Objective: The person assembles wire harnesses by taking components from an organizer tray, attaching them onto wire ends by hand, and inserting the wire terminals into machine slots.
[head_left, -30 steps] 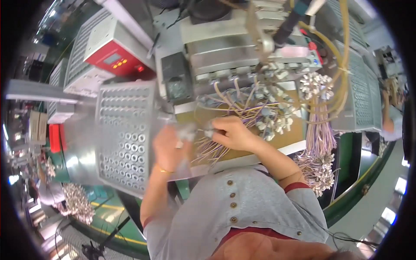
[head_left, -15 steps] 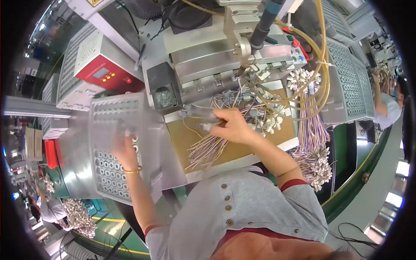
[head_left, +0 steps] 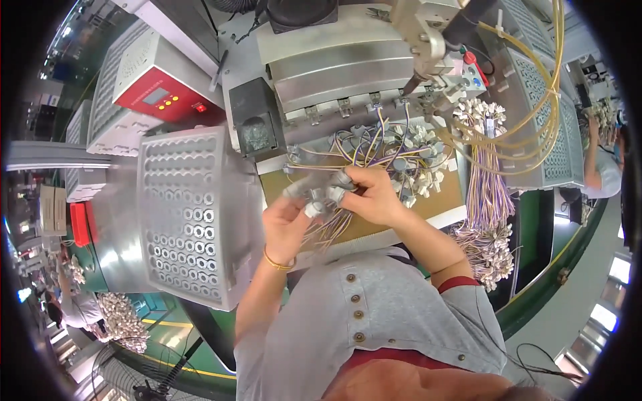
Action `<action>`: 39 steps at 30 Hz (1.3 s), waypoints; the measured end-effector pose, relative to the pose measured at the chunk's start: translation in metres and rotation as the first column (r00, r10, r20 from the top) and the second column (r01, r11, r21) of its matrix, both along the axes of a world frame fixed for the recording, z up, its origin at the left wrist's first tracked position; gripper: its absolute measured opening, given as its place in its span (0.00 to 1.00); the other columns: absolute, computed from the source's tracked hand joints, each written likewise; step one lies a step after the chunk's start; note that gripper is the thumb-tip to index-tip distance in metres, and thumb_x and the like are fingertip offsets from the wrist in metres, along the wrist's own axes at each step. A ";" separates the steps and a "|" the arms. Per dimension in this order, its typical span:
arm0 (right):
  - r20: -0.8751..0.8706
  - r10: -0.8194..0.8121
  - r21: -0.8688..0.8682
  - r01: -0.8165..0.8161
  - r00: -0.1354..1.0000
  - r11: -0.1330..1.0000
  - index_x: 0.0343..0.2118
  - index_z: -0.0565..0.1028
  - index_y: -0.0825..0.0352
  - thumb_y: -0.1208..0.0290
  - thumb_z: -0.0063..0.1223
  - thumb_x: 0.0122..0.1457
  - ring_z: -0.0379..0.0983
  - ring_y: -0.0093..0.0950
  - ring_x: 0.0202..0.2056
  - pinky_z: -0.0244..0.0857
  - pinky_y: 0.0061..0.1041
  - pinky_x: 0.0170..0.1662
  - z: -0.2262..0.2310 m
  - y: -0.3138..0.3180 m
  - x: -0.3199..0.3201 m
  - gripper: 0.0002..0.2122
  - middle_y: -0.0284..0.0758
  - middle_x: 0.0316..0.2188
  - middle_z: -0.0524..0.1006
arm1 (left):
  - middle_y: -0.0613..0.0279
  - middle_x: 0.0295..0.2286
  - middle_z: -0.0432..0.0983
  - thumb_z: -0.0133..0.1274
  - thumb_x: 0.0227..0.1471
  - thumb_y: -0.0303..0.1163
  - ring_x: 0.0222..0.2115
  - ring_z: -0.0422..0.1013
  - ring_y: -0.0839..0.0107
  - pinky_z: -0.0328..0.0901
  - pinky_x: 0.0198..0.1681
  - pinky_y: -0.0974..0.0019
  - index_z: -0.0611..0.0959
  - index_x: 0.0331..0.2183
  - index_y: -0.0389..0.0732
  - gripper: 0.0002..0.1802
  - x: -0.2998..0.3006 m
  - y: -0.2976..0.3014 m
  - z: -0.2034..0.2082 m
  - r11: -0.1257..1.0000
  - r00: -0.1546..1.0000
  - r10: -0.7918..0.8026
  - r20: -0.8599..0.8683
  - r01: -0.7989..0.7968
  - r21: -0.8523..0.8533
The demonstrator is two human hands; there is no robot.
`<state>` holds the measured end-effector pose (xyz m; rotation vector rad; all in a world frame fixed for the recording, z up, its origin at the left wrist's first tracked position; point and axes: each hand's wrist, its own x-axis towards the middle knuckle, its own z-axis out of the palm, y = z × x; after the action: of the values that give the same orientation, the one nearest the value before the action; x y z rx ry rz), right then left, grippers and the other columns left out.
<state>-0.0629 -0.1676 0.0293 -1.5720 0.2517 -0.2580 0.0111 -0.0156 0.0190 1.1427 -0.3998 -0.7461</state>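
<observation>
My left hand [head_left: 283,230] has come close to my right hand [head_left: 376,195] above the brown board [head_left: 274,190]. A small pale part [head_left: 313,209] is pinched between my left thumb and fingers; its exact kind is blurred. My right hand is closed on a grey connector [head_left: 336,192], its fingers partly hiding it. Below the hands, purple, yellow and white wires [head_left: 326,232] fan out over the board. Just beyond lies a tangle of wires with white plugs and round grey pieces [head_left: 404,164]. Left of my left hand stands a slanted tray [head_left: 180,227] with rows of ring-shaped pieces.
A metal fixture with clips [head_left: 344,73] spans the back, with a machine arm [head_left: 428,47] and yellow tubes [head_left: 554,120] at right. A black box [head_left: 254,117] and red-fronted control unit [head_left: 157,97] stand left. Wire bundles [head_left: 488,180] hang at right. Other people work farther off.
My left hand has moved right from the tray to meet my right hand, now pinching a small pale part. The machine arm and its tubes have shifted right, uncovering more of the clips.
</observation>
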 end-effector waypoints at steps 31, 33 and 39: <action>0.175 0.083 -0.424 -0.001 0.981 0.906 0.15 0.67 0.69 0.78 0.51 0.40 0.56 0.12 0.13 0.50 0.16 0.15 0.006 -0.016 -0.008 0.04 0.28 0.09 0.62 | 0.62 0.29 0.72 0.49 0.44 0.18 0.27 0.67 0.79 0.64 0.28 0.77 0.72 0.40 0.32 0.17 -0.010 -0.010 0.004 0.996 1.000 -0.028 -0.006 0.027 -0.087; 0.183 0.086 -0.419 -0.002 0.979 0.908 0.16 0.68 0.69 0.78 0.50 0.40 0.56 0.13 0.12 0.50 0.16 0.15 0.002 -0.013 -0.012 0.03 0.28 0.09 0.63 | 0.62 0.29 0.72 0.49 0.43 0.18 0.27 0.67 0.78 0.64 0.30 0.76 0.74 0.37 0.31 0.14 -0.011 -0.015 0.007 0.999 0.999 -0.015 0.032 0.016 -0.047; -0.063 0.021 -0.146 -0.031 0.998 0.989 0.24 0.72 0.70 0.77 0.48 0.46 0.68 0.20 0.20 0.60 0.19 0.23 -0.015 -0.013 -0.028 0.03 0.33 0.17 0.72 | 0.61 0.29 0.73 0.48 0.43 0.17 0.27 0.67 0.78 0.64 0.29 0.77 0.75 0.32 0.32 0.10 -0.016 -0.022 -0.008 0.997 0.997 0.071 -0.028 -0.069 0.038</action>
<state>-0.0911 -0.1804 0.0139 -1.7300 0.2648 -0.2116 -0.0051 -0.0378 0.0113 1.1736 -0.3207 -0.7108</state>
